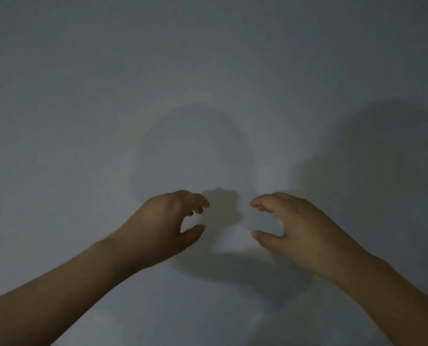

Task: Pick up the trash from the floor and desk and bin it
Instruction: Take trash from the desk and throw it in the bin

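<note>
My left hand (168, 223) and my right hand (290, 226) are raised side by side in front of a plain grey-white surface (208, 71). Both hands have loosely curved fingers with the thumb apart from them, and neither holds anything. A gap separates the two hands. No trash, desk or bin is visible in the head view.
The pale surface fills the whole view and carries dark shadows of a head and of both arms. The light is dim and nothing else is visible.
</note>
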Demonstrator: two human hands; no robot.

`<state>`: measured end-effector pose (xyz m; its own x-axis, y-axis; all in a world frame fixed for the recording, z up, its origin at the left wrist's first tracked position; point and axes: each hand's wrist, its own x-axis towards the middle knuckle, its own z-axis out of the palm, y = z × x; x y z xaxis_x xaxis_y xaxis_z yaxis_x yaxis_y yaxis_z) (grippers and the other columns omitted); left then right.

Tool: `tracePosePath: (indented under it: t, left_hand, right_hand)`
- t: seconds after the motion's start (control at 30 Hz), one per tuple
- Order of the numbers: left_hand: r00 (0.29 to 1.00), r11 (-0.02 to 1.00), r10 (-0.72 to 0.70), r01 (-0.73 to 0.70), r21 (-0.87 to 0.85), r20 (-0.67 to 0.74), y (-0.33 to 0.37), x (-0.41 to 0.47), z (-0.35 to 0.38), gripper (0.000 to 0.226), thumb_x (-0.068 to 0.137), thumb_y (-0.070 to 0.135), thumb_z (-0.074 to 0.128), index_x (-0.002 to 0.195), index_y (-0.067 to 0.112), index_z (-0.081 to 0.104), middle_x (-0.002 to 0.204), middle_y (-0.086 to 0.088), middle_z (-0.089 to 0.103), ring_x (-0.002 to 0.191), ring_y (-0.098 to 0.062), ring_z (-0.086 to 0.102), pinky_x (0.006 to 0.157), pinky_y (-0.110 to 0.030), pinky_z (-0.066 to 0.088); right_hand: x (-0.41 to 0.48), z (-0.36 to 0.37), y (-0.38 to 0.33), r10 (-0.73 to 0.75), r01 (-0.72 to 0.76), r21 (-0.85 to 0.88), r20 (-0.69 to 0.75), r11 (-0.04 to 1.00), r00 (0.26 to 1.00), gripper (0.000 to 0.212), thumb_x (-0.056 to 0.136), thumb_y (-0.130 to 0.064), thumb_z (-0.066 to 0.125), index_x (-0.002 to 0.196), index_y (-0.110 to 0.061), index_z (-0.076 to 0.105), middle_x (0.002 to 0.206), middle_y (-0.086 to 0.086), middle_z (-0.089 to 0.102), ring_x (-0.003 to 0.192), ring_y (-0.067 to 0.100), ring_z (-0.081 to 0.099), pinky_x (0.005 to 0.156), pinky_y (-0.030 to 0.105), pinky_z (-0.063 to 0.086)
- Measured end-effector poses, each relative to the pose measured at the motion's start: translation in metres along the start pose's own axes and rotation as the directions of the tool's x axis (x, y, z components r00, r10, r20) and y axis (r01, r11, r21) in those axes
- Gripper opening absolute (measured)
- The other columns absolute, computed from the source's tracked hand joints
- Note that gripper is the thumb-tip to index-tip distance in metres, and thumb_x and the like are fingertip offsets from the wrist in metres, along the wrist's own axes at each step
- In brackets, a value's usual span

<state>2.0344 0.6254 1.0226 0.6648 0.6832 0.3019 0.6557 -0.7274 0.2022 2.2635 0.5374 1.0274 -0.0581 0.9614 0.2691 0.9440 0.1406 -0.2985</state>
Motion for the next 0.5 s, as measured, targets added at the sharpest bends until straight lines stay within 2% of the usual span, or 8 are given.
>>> tracePosePath:
  t: [0.17,0.23,0.33,0.5]
  left_hand:
    - [0.976,0.985,-0.125,0.143,0.092,-0.176,-0.038,-0.076,-0.091,0.038,0.086,0.042,0.061,0.122,0.034,0.056,0.109,0.02,0.061,0.093,0.001,0.058,0.081,-0.016,0.05]
    - [0.957,0.966,-0.184,0.219,0.14,-0.223,-0.059,-0.12,-0.125,0.038,0.086,0.042,0.061,0.122,0.035,0.055,0.109,0.02,0.06,0.093,0.001,0.058,0.082,-0.017,0.05]
    - [0.912,0.921,-0.28,0.343,0.184,-0.301,-0.091,-0.197,-0.177,0.038,0.085,0.043,0.061,0.121,0.034,0.055,0.109,0.019,0.061,0.093,0.0,0.058,0.084,-0.023,0.051]
    - [0.83,0.825,-0.386,0.506,0.251,-0.403,-0.126,-0.33,-0.253,0.045,0.08,0.05,0.052,0.121,0.033,0.055,0.107,0.019,0.06,0.092,0.001,0.059,0.083,-0.026,0.054]
  right_hand:
    - [0.044,-0.016,-0.112,-0.248,0.248,0.0,-0.073,0.969,0.966,0.045,0.084,-0.042,0.064,0.127,-0.036,0.053,0.118,-0.022,0.055,0.111,-0.003,0.051,0.092,0.013,0.039]
    - [0.056,-0.013,-0.17,-0.336,0.338,0.024,-0.074,0.941,0.939,0.044,0.084,-0.043,0.064,0.126,-0.036,0.052,0.117,-0.022,0.054,0.11,-0.003,0.052,0.094,0.017,0.04]
    - [0.064,-0.003,-0.263,-0.467,0.473,0.069,-0.08,0.879,0.88,0.044,0.084,-0.044,0.063,0.125,-0.037,0.052,0.117,-0.021,0.054,0.108,-0.001,0.052,0.095,0.022,0.042]
    - [0.055,0.018,-0.403,-0.62,0.63,0.101,-0.113,0.77,0.776,0.044,0.084,-0.045,0.063,0.125,-0.036,0.053,0.115,-0.021,0.055,0.107,-0.001,0.053,0.093,0.019,0.041]
